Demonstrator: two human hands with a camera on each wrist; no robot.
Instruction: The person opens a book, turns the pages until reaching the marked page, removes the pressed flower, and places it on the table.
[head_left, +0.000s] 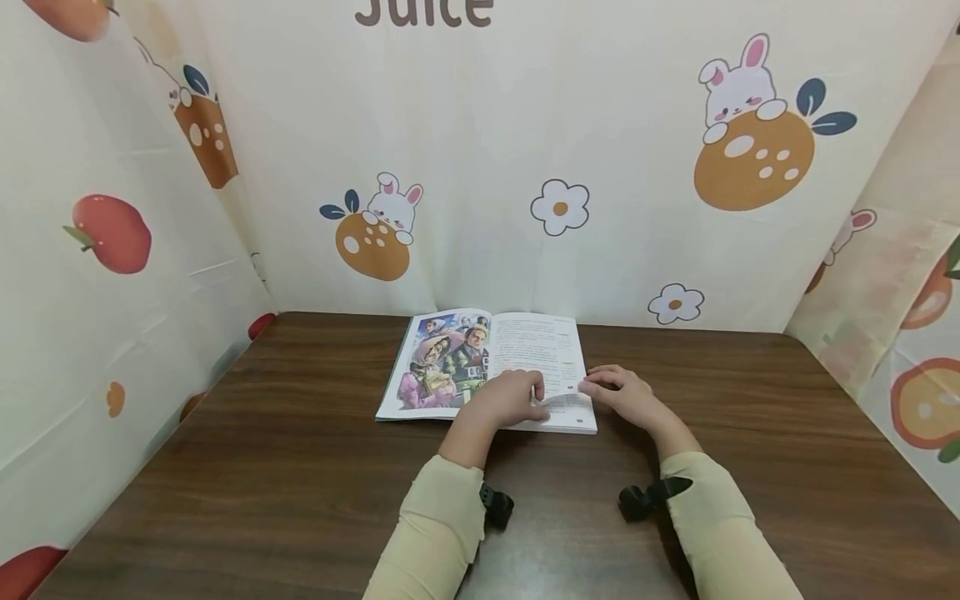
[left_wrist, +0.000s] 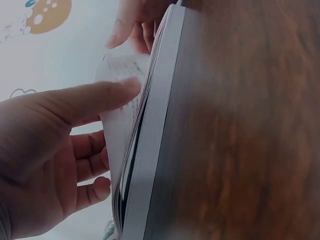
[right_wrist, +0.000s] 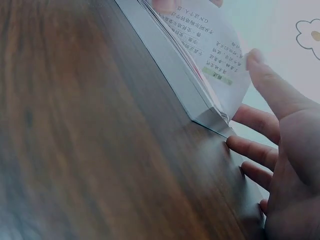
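An open book (head_left: 525, 342) lies near the back of the table, with a colourful picture page (head_left: 438, 367) at left and printed text at right. One page (right_wrist: 220, 45) on the right side curves up at its lower edge. My left hand (head_left: 504, 398) holds this lifted page near the bottom, thumb on its near side and fingers curled beyond it. At its outer corner my right hand (head_left: 628, 398) pinches the same page between thumb and index finger. The right hand's other fingers (right_wrist: 252, 150) spread beside the book's edge. In the left wrist view the thick page block (left_wrist: 155, 115) shows below the raised page.
The brown wooden table (head_left: 300, 508) stretches around the book. Behind it hangs a pale curtain (head_left: 487, 250) printed with rabbits, fruit and flowers, and similar cloth covers both sides. Each wrist wears a black strapped camera (head_left: 497, 506).
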